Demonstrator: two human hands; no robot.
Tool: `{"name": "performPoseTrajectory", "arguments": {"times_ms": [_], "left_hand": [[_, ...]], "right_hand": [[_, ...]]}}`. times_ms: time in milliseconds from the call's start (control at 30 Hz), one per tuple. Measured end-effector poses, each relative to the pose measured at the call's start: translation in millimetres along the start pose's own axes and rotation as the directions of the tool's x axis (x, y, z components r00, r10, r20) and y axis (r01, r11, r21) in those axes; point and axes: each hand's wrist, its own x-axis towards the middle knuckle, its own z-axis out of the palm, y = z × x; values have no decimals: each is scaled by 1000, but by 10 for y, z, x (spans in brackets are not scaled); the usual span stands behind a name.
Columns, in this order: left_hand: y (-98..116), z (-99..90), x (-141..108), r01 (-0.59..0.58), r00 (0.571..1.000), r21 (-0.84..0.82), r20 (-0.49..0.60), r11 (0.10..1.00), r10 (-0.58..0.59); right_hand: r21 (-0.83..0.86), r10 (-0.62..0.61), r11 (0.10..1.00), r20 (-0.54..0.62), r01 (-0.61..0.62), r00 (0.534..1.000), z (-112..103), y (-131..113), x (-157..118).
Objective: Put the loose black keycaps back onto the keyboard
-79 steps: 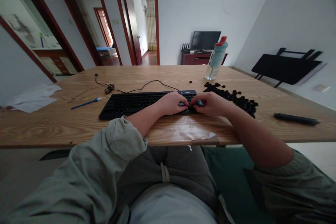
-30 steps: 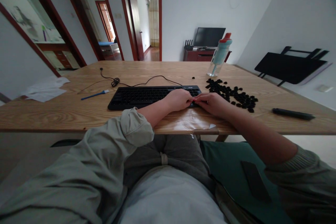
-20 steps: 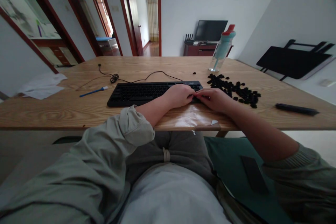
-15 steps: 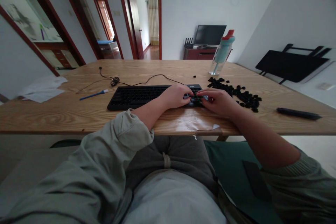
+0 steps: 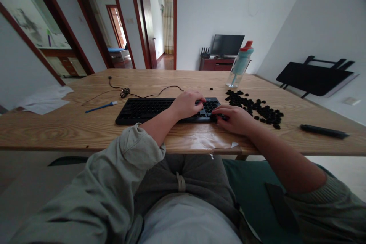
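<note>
The keyboard [image 5: 143,111] runs lengthwise by the desk's [image 5: 71,135] near edge, with the narrowly curled right hand [image 5: 236,119] nearer the keycaps [image 5: 267,112] than the left hand [image 5: 185,105], any hold unclear.

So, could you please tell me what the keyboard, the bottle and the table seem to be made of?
The keyboard looks like black plastic, mostly matte, judging by its uniform dark frame. The bottle seems to be clear, glossy plastic, possibly glass, since its base is see-through. The table shows pale grain, so wood or wood-look laminate, shiny near the front edge.
</note>
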Motion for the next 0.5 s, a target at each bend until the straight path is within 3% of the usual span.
{"name": "performPoseTrajectory", "arguments": {"times_ms": [100,333,400,500], "left_hand": [[2,-8,-2,-4,1000,-2,-31,1000,4],[30,-84,6,-21,995,-46,-99,999,17],[201,-202,-62,-101,988,-90,-128,991,89],[664,-441,-330,-236,968,-207,-138,949,211]], "right_hand": [[-18,-18,1000,-27,18,999,-16,-9,1],[4,-42,999,31,42,999,-17,-95,10],[9,-45,999,24,45,999,-25,-101,25],[15,-33,999,58,32,998,-87,-127,48]]}}
